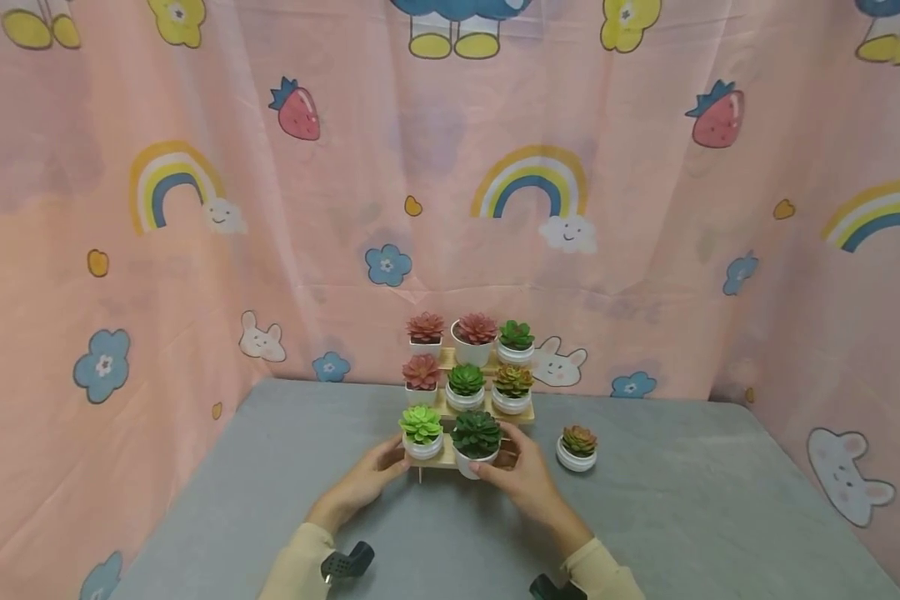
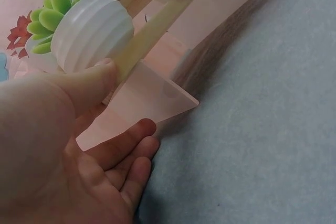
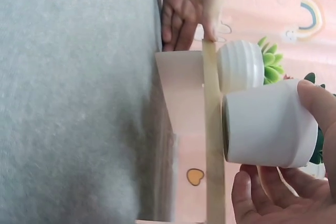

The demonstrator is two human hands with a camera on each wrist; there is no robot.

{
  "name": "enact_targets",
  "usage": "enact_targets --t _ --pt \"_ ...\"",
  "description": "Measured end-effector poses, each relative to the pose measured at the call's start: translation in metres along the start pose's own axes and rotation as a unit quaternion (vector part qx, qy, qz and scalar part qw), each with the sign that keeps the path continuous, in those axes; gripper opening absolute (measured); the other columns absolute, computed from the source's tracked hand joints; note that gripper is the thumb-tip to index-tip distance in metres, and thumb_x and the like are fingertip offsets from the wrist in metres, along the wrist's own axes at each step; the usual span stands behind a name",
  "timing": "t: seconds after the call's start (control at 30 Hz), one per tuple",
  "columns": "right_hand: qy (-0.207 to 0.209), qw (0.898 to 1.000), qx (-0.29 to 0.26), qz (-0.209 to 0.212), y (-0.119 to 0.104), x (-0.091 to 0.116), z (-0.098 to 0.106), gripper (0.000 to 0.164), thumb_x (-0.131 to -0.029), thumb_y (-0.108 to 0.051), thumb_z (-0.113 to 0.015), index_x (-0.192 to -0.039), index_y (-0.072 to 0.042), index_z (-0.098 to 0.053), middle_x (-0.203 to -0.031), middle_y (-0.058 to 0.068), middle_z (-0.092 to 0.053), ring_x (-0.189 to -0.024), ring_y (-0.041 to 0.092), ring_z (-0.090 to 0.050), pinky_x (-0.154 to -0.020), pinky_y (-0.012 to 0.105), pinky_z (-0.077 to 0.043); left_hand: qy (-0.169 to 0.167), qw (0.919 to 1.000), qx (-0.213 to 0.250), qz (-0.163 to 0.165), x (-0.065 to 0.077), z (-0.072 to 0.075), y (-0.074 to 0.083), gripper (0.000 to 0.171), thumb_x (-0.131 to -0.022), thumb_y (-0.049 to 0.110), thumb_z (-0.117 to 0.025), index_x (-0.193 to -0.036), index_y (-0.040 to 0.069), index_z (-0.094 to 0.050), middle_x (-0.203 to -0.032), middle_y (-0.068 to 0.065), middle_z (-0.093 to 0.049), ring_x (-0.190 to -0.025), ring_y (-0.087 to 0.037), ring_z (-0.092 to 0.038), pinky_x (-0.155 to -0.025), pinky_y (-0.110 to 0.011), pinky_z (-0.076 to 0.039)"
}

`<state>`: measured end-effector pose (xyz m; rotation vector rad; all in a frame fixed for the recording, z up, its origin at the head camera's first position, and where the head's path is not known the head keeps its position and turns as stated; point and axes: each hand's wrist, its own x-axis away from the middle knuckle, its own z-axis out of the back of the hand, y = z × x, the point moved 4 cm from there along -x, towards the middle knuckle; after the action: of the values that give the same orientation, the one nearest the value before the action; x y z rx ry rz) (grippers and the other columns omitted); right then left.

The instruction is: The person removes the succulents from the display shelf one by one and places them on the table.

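Observation:
A tiered wooden plant stand point(image 1: 445, 457) holds several small potted artificial succulents. My left hand point(image 1: 360, 487) grips the front left corner of the stand, thumb at the board's edge and fingers by the pale side leg point(image 2: 152, 95). Just above that thumb sits a bright green succulent point(image 1: 421, 425) in a ribbed white pot point(image 2: 93, 32). With thumb and fingers about its sides, my right hand point(image 1: 528, 483) holds a dark green succulent point(image 1: 476, 433) in a smooth white pot point(image 3: 268, 127). That pot is at the bottom tier, slightly tilted, its base at the board in the right wrist view.
An orange-green succulent point(image 1: 578, 446) in a white pot stands on the grey tabletop point(image 1: 690, 492), right of the stand. Reddish succulents point(image 1: 422, 371) and green ones point(image 1: 466, 380) fill the upper tiers. A pink patterned curtain point(image 1: 435, 125) hangs behind.

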<state>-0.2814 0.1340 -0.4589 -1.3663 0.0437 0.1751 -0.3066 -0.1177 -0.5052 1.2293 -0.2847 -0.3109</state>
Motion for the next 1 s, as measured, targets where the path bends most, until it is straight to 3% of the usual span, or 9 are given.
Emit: enact_targets --t 0.2,0.33,0.67,0.87,1.0 --pt "0.0 1.0 0.014 0.015 -0.009 0.004 0.006 0.062 -0.081 -0.005 -0.083 -0.136 0.0 -0.055 -0.121 0.023 -0.067 -0.093 0.019 -0.069 -0.076 0.023 -0.057 -0.007 1.0 0.002 -0.001 0.001 0.001 0.001 0.065 -0.106 0.029 -0.054 -0.159 0.004 -0.028 -0.157 -0.029 -0.039 -0.147 -0.049 -0.034 -0.118 -0.063 -0.032" --pt "0.007 0.999 0.042 0.027 -0.019 0.008 0.012 0.063 -0.08 -0.009 -0.085 -0.136 -0.002 -0.057 -0.123 0.019 -0.068 -0.098 0.015 -0.065 -0.081 0.028 -0.056 -0.009 0.9999 0.006 -0.003 0.001 0.001 -0.001 0.065 -0.106 0.029 -0.054 -0.159 0.004 -0.027 -0.157 -0.029 -0.039 -0.147 -0.049 -0.035 -0.118 -0.062 -0.032" --pt "0.015 0.994 0.092 0.061 -0.041 0.019 0.032 0.063 -0.083 -0.015 -0.083 -0.139 -0.002 -0.056 -0.125 0.015 -0.068 -0.107 0.017 -0.063 -0.092 0.038 -0.055 -0.003 1.0 0.009 0.003 0.0 0.0 -0.007 0.068 -0.105 0.033 -0.056 -0.159 0.003 -0.028 -0.156 -0.029 -0.039 -0.146 -0.049 -0.035 -0.118 -0.063 -0.031" --pt "0.038 0.989 0.097 0.105 -0.048 0.021 0.051 0.061 -0.086 -0.012 -0.081 -0.139 -0.002 -0.055 -0.124 0.016 -0.068 -0.104 0.007 -0.063 -0.088 0.032 -0.057 -0.003 1.0 0.009 -0.002 -0.001 0.0 -0.006 0.068 -0.104 0.034 -0.056 -0.159 0.005 -0.029 -0.156 -0.029 -0.04 -0.146 -0.049 -0.035 -0.118 -0.063 -0.032" --pt "0.046 0.988 0.105 0.105 -0.05 0.02 0.064 0.062 -0.087 -0.013 -0.08 -0.142 -0.002 -0.053 -0.127 0.017 -0.066 -0.102 -0.001 -0.06 -0.089 0.029 -0.055 -0.004 0.9999 0.009 -0.004 -0.003 0.0 -0.005 0.068 -0.105 0.034 -0.056 -0.159 0.004 -0.029 -0.156 -0.03 -0.04 -0.146 -0.05 -0.035 -0.118 -0.063 -0.032"
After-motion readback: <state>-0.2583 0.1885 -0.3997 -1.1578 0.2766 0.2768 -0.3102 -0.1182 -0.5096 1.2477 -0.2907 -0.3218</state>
